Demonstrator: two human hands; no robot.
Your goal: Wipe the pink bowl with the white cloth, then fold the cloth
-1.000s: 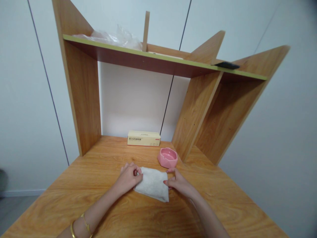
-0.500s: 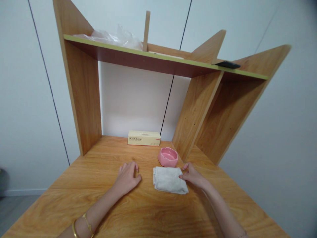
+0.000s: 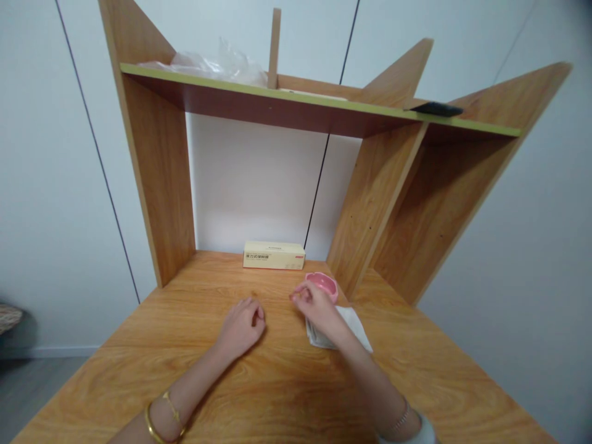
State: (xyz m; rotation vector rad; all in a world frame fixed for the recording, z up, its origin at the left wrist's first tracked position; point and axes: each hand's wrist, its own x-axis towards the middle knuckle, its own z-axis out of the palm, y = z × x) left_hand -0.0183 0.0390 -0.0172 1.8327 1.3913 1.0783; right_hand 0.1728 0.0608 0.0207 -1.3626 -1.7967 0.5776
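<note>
My left hand [image 3: 241, 325] rests palm down on the wooden desk [image 3: 194, 345], fingers loosely bent and holding nothing. My right hand [image 3: 313, 306] hovers over the left part of a folded white cloth [image 3: 354, 324] that lies flat on the desk. Its fingertips are pinched together just left of a small pink bowl [image 3: 324, 283]. I cannot make out whether anything is in the pinch. The hand hides the bowl's near rim and part of the cloth.
A long cream box [image 3: 274, 254] lies at the back of the desk against the wall. Wooden side panels [image 3: 161, 185] and a slanted divider [image 3: 370, 209] carry a shelf [image 3: 277, 108] with crumpled clear plastic [image 3: 217, 65] and a dark flat object [image 3: 437, 109].
My left hand let go of the cloth and settled on the desk. My right hand slid the cloth to the right beside the bowl, then lifted off it toward the bowl's left side.
</note>
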